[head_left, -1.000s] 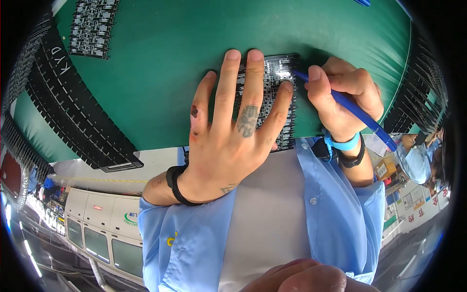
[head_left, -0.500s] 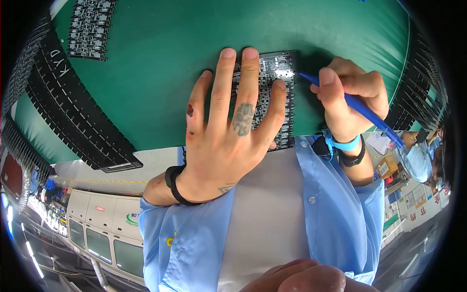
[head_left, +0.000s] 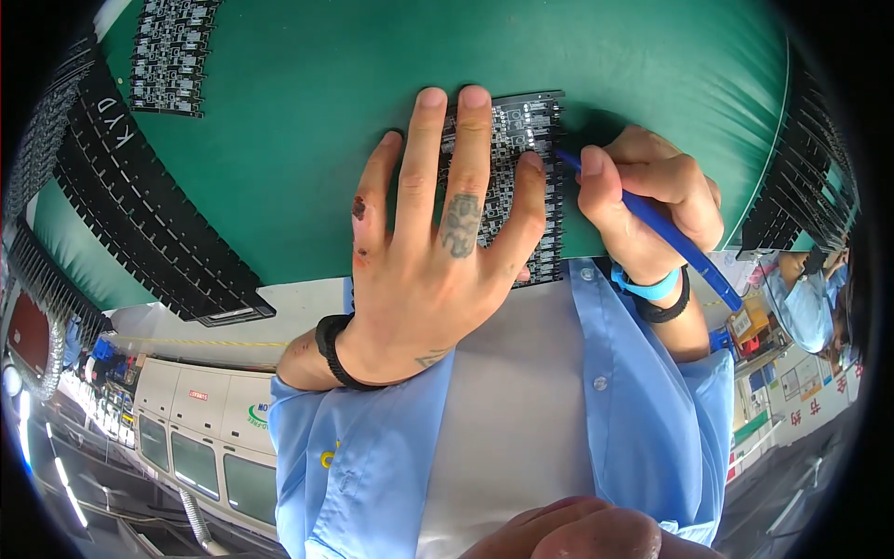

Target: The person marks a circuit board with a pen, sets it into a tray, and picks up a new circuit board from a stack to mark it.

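Note:
A black circuit board panel (head_left: pixel 512 140) with dense pale components lies on the green mat (head_left: pixel 307 168) at the near edge. Spread across its left part is my left hand (head_left: pixel 438 233), palm down, fingers stretched apart and pressing on the panel and mat. My right hand (head_left: pixel 647 200) grips a slim blue pen-like tool (head_left: pixel 675 228) as one holds a pen. The tool's tip meets the panel's right edge near its upper part; whether it touches is hard to tell. The palm side of my left hand hides much of the panel.
Another populated panel (head_left: pixel 172 56) lies at the far left. Beside it, a long black slotted rack (head_left: pixel 158 214) curves along the left edge. More black racks with boards (head_left: pixel 801 177) stand at the right edge. A co-worker in blue (head_left: pixel 801 312) appears at the far right.
My right hand has moved left and slightly down, bringing the blue tool's tip from beside the panel to its right edge. The left hand stays almost in place.

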### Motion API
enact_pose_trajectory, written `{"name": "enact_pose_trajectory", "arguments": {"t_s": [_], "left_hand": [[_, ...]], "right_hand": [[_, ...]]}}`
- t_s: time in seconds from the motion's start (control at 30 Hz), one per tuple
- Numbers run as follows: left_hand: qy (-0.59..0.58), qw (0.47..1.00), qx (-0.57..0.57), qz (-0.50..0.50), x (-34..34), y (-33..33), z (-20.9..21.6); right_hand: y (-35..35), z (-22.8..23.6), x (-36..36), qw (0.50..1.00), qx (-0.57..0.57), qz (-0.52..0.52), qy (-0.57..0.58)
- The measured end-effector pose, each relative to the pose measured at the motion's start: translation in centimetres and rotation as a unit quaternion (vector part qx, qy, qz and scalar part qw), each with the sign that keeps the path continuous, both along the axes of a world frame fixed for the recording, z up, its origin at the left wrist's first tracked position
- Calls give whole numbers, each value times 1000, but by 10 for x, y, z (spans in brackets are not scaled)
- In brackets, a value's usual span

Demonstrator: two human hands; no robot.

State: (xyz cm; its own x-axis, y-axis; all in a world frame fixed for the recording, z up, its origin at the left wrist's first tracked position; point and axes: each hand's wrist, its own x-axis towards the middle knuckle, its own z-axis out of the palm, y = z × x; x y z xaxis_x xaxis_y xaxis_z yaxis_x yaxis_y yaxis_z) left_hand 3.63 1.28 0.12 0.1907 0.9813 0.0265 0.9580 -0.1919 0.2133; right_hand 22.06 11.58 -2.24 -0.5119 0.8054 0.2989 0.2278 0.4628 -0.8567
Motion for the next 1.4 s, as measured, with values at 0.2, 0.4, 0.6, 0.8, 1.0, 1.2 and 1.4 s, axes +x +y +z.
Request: {"name": "enact_pose_trajectory", "arguments": {"t_s": [0.2,0.4,0.6,0.8,1.0,1.2,1.4], "left_hand": [[-7,1000,3,1,0,1,1],[-12,1000,5,-1,-1,-1,-2],[-9,1000,8,0,-1,-1,-2],[-2,1000,10,-4,-1,0,-1],[-2,1000,9,-4,-1,0,-1],[1,1000,4,-4,-1,0,1],[0,1000,3,-6,-1,0,1]], "right_hand": [[0,-4,-1,1000,4,-25,14],[-1,-3,1,1000,2,-20,13],[-12,3,8,999,-31,-10,30],[-15,3,13,999,-19,18,19],[-14,2,9,1000,-9,9,12],[-15,2,8,1000,-5,3,7],[-13,2,7,1000,0,8,2]]}}
